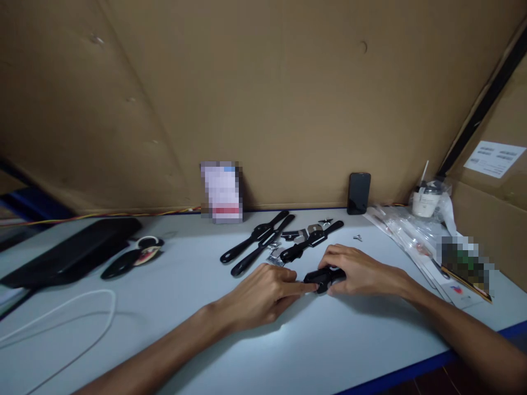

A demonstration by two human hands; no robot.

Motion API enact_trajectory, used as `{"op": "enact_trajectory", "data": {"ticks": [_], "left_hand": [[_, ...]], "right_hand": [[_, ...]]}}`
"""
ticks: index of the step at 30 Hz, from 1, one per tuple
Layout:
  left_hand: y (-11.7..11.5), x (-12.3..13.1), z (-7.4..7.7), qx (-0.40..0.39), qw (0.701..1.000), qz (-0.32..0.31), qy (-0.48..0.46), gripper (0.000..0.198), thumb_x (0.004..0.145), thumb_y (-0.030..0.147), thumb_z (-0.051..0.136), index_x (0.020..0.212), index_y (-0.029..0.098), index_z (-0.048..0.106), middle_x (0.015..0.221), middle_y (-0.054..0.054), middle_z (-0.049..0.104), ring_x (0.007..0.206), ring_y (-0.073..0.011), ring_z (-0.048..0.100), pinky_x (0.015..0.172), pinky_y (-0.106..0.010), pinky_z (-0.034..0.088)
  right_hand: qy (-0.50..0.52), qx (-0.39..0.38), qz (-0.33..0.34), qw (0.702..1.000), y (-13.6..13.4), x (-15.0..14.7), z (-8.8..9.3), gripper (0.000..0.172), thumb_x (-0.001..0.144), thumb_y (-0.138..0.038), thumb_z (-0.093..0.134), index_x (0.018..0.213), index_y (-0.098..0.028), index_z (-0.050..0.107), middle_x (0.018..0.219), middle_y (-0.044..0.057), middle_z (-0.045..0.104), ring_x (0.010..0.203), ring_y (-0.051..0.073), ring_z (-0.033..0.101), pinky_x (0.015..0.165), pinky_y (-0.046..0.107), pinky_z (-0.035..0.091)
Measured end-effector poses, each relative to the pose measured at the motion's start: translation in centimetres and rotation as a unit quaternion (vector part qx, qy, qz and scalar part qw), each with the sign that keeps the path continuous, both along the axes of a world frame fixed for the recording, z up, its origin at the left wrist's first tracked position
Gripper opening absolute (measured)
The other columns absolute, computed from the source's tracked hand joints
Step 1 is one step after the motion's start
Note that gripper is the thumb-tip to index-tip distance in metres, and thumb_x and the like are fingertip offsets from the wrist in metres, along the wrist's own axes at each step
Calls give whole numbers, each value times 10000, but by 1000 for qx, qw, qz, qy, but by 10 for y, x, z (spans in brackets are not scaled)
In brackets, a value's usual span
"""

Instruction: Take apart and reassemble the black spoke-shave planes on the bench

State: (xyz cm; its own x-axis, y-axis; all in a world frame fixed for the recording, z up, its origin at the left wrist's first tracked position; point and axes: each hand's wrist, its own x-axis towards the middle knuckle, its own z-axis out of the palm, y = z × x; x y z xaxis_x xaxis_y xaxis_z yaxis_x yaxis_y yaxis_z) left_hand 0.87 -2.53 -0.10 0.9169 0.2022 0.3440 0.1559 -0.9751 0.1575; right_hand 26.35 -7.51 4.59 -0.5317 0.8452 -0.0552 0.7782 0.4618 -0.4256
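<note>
The black tool (323, 278) lay in both hands, nearer the wearer and left of the phone (359, 193). The right hand (354, 269) had thumb and fingers closed around one end; the left hand (263, 293) put a fingertip to its middle, though whether it also gripped could not be told. The work looked partway along: three black handles (239, 250) lay left of the phone among loose metal plates (315, 229), some seemingly not yet fitted. A small screw (357, 237) lay just in front of the phone. Plastic bags (411, 247) and a cup (426, 204) sat to its right, a black pouch (82, 249) far left. Only the nearby loose parts seemed likely to hinder.
</note>
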Motion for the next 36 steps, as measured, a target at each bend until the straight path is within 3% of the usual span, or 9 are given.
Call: {"op": "enact_trajectory", "data": {"ticks": [12, 16, 18, 19, 22, 28, 31, 36], "left_hand": [[1, -1, -2, -14, 1000, 2, 4, 398, 1043, 149, 438, 1311, 262, 710, 699, -15, 629, 553, -159, 540, 514, -303, 352], [1, 0, -1, -36, 999, 12, 4, 400, 1029, 140, 452, 1307, 252, 717, 704, -22, 649, 560, -163, 569, 525, -305, 366], [1, 0, -1, -48, 999, 17, 3, 395, 1031, 146, 456, 1311, 247, 717, 709, -25, 657, 569, -163, 581, 531, -303, 373], [1, 1, 0, -53, 998, 19, 3, 391, 1034, 152, 458, 1312, 246, 717, 709, -26, 660, 571, -163, 584, 533, -301, 376], [1, 1, 0, -66, 998, 24, 4, 380, 1044, 174, 461, 1316, 248, 716, 706, -27, 667, 564, -162, 585, 536, -300, 381], [1, 1, 0, -80, 996, 27, 2, 385, 1050, 190, 451, 1323, 251, 714, 712, -30, 674, 571, -160, 594, 543, -293, 386], [1, 2, -1, -73, 997, 25, -2, 385, 1051, 192, 448, 1321, 248, 715, 712, -33, 678, 563, -160, 589, 537, -296, 378], [0, 2, 1, -67, 997, 25, 2, 387, 1051, 199, 436, 1313, 239, 717, 714, -34, 674, 557, -165, 589, 533, -307, 381]], "right_hand": [[-2, 4, 9, 1000, -1, -1, 1, 339, 838, -233, 818, 1158, -185, 714, 1148, 88, 641, 1068, 258, 601, 927, 404, 481], [58, 3, 12, 998, 7, 7, -4, 352, 837, -280, 820, 1163, -200, 713, 1155, 82, 667, 1043, 248, 630, 905, 395, 503], [122, 36, -43, 991, 20, 19, -12, 265, 879, -318, 773, 1110, -206, 709, 1134, 71, 682, 979, 221, 651, 855, 365, 522], [139, 90, -95, 982, 28, 28, -16, 154, 920, -296, 711, 1040, -200, 707, 1145, 78, 678, 983, 219, 648, 858, 368, 523], [58, 262, -246, 931, 53, 56, -33, 126, 942, -268, 654, 1028, -179, 679, 1410, 160, 578, 1254, 316, 535, 1032, 494, 444], [-50, 246, -285, 925, 79, 81, -51, 172, 1001, -318, 567, 1031, -167, 643, 1557, 182, 481, 1236, 319, 551, 1030, 469, 417], [-53, 241, -290, 925, 79, 82, -42, 175, 1005, -289, 544, 1074, -158, 636, 1454, 183, 576, 1198, 305, 572, 1005, 432, 418], [-64, 184, -266, 944, 67, 91, -20, 132, 951, -242, 597, 1045, -192, 676, 980, 78, 752, 895, 233, 665, 764, 313, 440]]}}
